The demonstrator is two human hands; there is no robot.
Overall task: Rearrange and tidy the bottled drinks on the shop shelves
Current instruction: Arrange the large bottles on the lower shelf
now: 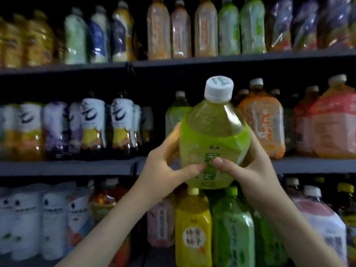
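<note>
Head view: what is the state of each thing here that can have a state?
Green-label bottle: capped, roughly upright, held in front of the shelves.
White cap: on the bottle.
Left hand: grips the bottle's left side.
Right hand: grips its right side.
Orange-label bottle: capped, standing on the middle shelf.

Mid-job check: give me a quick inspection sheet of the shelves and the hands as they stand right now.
Surface: dark middle shelf, stocked with upright bottles; the shelves above and below are stocked too.
Job's things: green-labelled bottle, white cap on, held upright in front of the middle shelf, resting on no shelf. Orange bottle stands behind to its right, yellow bottle on the shelf below.
Clutter: nothing seen.
Grippers: left hand and right hand both grip the green-labelled bottle's lower body, thumbs on its front label.
Cables: nothing seen.
Surroundings: dim light; bottles toward the picture's edges are blurred, labels unreadable.
</note>
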